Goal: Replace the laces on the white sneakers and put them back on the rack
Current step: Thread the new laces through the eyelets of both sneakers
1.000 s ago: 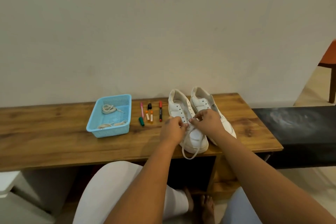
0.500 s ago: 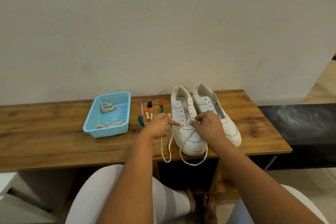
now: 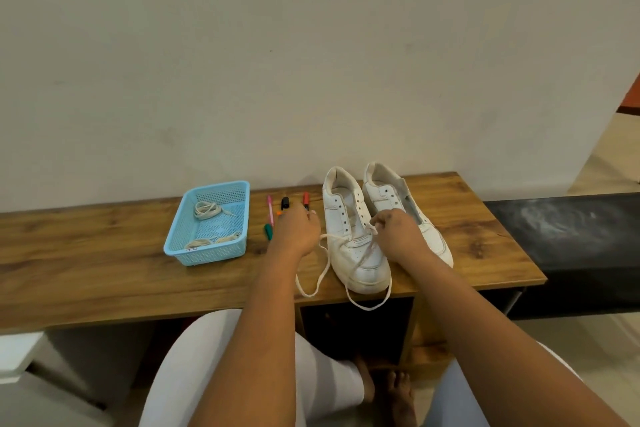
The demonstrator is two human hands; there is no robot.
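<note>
Now farther left — left hand [image 3: 296,230], lace [image 3: 323,263].

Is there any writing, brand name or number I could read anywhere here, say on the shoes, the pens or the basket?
No text here can be read.
Blue basket: a small dark mark on a white tag by its near rim, too small to read.
Markers: no legible print on them.
White sneakers: no brand or number shows.
</note>
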